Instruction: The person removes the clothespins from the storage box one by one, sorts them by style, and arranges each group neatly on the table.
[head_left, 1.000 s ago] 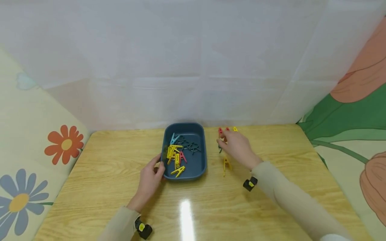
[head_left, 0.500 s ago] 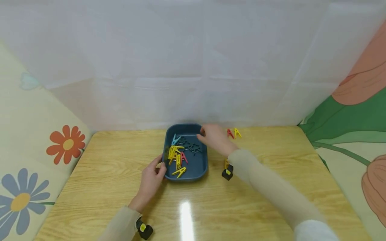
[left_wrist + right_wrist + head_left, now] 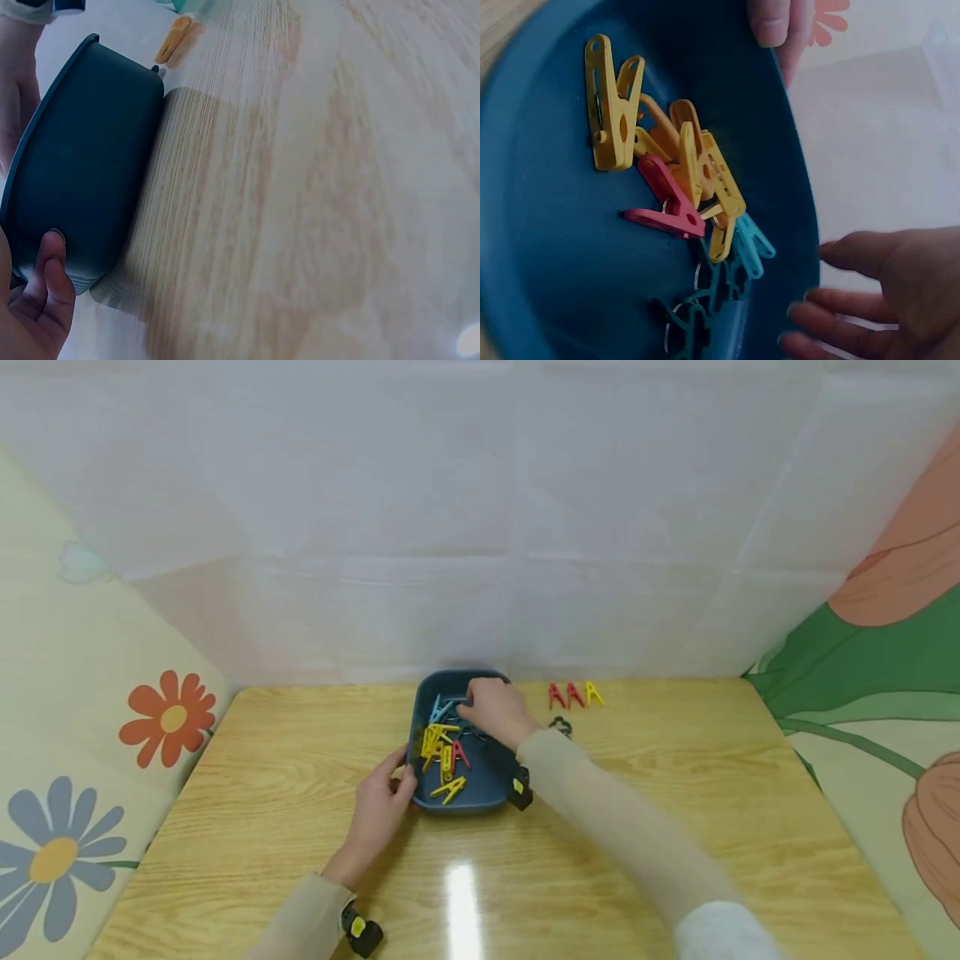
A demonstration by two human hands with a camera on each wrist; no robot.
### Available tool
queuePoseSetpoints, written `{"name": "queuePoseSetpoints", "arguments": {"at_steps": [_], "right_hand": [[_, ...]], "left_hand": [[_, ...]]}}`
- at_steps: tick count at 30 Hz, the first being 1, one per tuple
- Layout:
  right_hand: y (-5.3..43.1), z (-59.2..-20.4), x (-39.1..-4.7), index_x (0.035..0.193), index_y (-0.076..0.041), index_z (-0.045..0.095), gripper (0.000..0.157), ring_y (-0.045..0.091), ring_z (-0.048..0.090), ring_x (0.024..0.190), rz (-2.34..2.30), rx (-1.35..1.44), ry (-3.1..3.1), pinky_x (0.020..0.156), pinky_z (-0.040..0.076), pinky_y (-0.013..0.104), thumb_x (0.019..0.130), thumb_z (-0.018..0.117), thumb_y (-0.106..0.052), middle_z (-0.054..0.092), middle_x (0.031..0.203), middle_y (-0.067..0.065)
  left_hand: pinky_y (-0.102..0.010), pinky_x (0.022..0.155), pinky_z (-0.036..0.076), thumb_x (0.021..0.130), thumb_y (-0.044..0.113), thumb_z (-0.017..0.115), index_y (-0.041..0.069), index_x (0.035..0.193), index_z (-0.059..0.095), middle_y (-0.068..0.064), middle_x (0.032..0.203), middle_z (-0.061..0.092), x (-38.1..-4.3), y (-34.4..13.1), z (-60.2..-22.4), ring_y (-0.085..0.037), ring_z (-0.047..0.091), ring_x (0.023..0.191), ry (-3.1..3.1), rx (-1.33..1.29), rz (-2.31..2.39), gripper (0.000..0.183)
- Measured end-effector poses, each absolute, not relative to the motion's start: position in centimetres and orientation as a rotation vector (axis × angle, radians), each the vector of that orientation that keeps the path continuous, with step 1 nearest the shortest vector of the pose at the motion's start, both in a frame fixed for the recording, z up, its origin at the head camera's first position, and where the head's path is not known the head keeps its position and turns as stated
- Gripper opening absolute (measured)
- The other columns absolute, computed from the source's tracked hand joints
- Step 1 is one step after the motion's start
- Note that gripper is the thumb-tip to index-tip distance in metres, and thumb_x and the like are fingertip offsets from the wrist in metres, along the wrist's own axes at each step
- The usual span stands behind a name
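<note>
Blue tray [image 3: 487,781], on bench [image 3: 600,868]: your left hand [image 3: 378,806] pinches its left wall. Your right hand [image 3: 498,710], fingers apart, hangs over its far end. Yellow clothespins [image 3: 448,791]: inside, nearer you and left of your right hand.

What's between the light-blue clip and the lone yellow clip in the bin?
The right wrist view shows a jumble of yellow and orange clips between them.

White sheet [image 3: 480,510] at twelve o'clock, floral panel [image 3: 82,710] at nine, leafy panel [image 3: 892,677] at three; glare [image 3: 462,906] streaks the wooden table [image 3: 262,760] at six.
</note>
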State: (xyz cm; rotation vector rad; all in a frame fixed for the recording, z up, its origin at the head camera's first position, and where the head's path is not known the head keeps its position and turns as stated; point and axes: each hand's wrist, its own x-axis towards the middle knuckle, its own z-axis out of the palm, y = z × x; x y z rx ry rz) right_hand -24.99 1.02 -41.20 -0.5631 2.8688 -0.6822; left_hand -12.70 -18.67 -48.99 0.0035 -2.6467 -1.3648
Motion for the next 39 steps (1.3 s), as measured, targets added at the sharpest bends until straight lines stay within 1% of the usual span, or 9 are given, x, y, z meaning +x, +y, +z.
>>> {"name": "queuePoseSetpoints", "arguments": {"at_steps": [3,8,16,23,30,33,35,39], "right_hand": [[0.3,-41.6,-25.4,0.113,-0.011,0.071,0.024,0.015,0.064,0.08,-0.696,-0.579,2.823,0.076,0.055,0.035,0.102,0.069,-0.032,0.072,0.108,0.004],[-0.9,-42.2,-26.0,0.111,-0.012,0.073,0.02,0.015,0.065,0.081,-0.666,-0.632,2.762,0.075,0.055,0.034,0.1,0.071,-0.029,0.072,0.104,0.003],[-2.3,-43.1,-26.6,0.113,-0.012,0.073,0.024,0.016,0.063,0.091,-0.463,-0.669,2.743,0.083,0.054,0.035,0.097,0.075,-0.029,0.071,0.108,0.001],[-3.0,-43.6,-26.8,0.113,-0.012,0.072,0.025,0.016,0.062,0.093,-0.403,-0.688,2.698,0.084,0.054,0.035,0.096,0.077,-0.029,0.07,0.108,0.001],[-3.3,-43.6,-26.9,0.104,-0.013,0.072,0.023,0.017,0.061,0.09,-0.301,-0.717,2.709,0.084,0.053,0.039,0.094,0.079,-0.031,0.067,0.1,0.001],[-3.4,-43.6,-26.9,0.105,-0.012,0.073,0.022,0.019,0.063,0.094,-0.267,-0.733,2.714,0.087,0.054,0.041,0.094,0.079,-0.031,0.069,0.106,0.003],[-3.4,-43.5,-26.9,0.111,-0.012,0.074,0.024,0.02,0.064,0.099,-0.245,-0.744,2.721,0.091,0.054,0.043,0.095,0.078,-0.03,0.071,0.113,0.005],[-3.6,-43.6,-26.9,0.125,-0.012,0.072,0.033,0.023,0.065,0.11,-0.201,-0.76,2.727,0.096,0.054,0.044,0.097,0.075,-0.028,0.069,0.127,0.007]], "left_hand": [[-0.023,0.057,0.052,0.105,0.007,0.055,-0.001,0.149,0.053,-0.023,0.138,0.063,-12.8,-18.6,-49.0,-0.013,0.063,0.069,-2.632,-0.01,-1.368,0.045],[-0.023,0.057,0.053,0.104,0.005,0.055,-0.003,0.148,0.054,-0.025,0.137,0.063,-12.7,-18.4,-48.9,-0.015,0.067,0.072,-2.606,-0.018,-1.378,0.044],[-0.024,0.056,0.054,0.104,0.005,0.054,-0.004,0.148,0.053,-0.026,0.138,0.062,-12.5,-18.4,-48.9,-0.01,0.064,0.067,-2.607,-0.028,-1.386,0.044],[-0.023,0.057,0.053,0.105,0.005,0.054,-0.002,0.148,0.054,-0.023,0.138,0.064,-12.5,-18.4,-48.6,-0.011,0.064,0.069,-2.614,0.006,-1.382,0.044],[-0.023,0.058,0.053,0.105,0.006,0.054,-0.002,0.148,0.054,-0.023,0.136,0.064,-12.5,-18.3,-48.7,-0.013,0.066,0.072,-2.619,-0.002,-1.358,0.044],[-0.023,0.058,0.053,0.104,0.006,0.055,-0.002,0.146,0.056,-0.023,0.135,0.065,-12.5,-18.4,-48.9,-0.013,0.066,0.073,-2.617,-0.008,-1.326,0.043],[-0.022,0.059,0.052,0.104,0.007,0.055,-0.002,0.146,0.056,-0.023,0.134,0.066,-12.5,-18.4,-49.0,-0.013,0.065,0.073,-2.613,-0.007,-1.307,0.043],[-0.023,0.057,0.053,0.104,0.007,0.054,-0.002,0.146,0.056,-0.023,0.134,0.065,-12.5,-18.4,-49.0,-0.012,0.065,0.072,-2.605,-0.009,-1.318,0.043]]}}
